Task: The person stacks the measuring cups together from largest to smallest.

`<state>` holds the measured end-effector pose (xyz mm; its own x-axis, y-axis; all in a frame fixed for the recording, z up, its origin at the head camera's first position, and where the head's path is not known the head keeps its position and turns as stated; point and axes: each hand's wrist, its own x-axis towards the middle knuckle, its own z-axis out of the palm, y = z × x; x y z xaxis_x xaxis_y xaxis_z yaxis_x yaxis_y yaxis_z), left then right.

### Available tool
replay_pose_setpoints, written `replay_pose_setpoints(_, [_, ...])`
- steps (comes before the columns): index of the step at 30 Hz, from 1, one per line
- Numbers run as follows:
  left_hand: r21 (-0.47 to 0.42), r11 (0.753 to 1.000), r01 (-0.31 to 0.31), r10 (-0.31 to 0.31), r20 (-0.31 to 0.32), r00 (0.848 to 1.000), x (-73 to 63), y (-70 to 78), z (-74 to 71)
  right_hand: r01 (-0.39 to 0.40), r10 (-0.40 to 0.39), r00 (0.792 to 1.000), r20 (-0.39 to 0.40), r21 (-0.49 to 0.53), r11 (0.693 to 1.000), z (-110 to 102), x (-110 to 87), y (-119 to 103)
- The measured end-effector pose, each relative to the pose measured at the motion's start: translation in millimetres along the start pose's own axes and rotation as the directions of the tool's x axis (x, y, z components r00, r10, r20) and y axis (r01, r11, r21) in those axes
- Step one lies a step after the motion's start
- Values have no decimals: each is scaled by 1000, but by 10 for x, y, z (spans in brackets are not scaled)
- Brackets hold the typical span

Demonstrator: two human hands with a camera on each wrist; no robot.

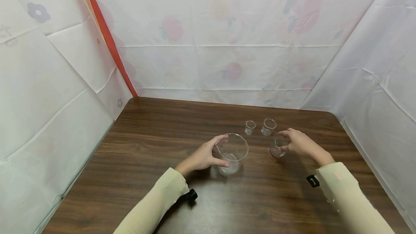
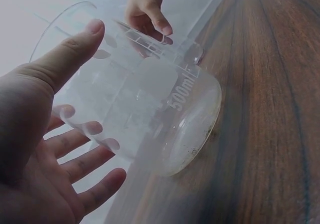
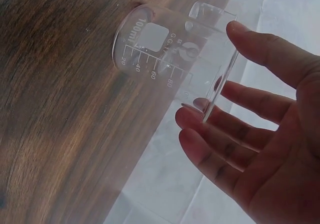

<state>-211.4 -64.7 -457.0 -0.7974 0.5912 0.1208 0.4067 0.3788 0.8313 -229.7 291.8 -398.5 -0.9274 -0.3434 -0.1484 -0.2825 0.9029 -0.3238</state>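
A large glass beaker (image 1: 231,169) marked 500ml stands on the wooden table, its printed wall showing in the left wrist view. My left hand (image 1: 205,155) holds it from the left, thumb on the near side and fingers spread round the far side. To the right stands a smaller glass beaker (image 3: 150,37) marked 100ml. My right hand (image 1: 297,142) pinches it near the rim, thumb on one side and fingertips on the other. Both beakers look see-through, with no contents that I can make out.
Behind the held beakers stand two small glass beakers, a tiny one (image 1: 249,128) and a slightly bigger one (image 1: 268,127). White patterned sheets (image 1: 227,46) hang round the back and sides of the brown table (image 1: 136,161).
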Motion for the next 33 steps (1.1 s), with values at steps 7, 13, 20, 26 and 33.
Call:
replay_pose_setpoints(7, [6, 1000, 3, -3, 6, 1000, -3, 5, -19, -36, 36, 999, 19, -1, 999, -7, 13, -48])
replay_pose_setpoints(13, [-10, 1000, 6, -6, 19, 1000, 2, -2, -32, -39, 39, 999, -1, -22, 999, 17, 20, -54])
replay_pose_setpoints(20, [-14, 1000, -4, 4, 20, 1000, 11, -17, -23, -29, 27, 998, -49, -32, 999, 62, 19, -26])
replay_pose_setpoints(26, [-11, 1000, 7, -7, 24, 1000, 4, -13, -21, -23, 21, 997, -81, -31, 999, 75, 0, -34])
replay_pose_setpoints(33, [-8, 1000, -9, 9, 23, 1000, 3, -13, -27, 3, -7, 991, -133, -33, 999, 32, -17, -74])
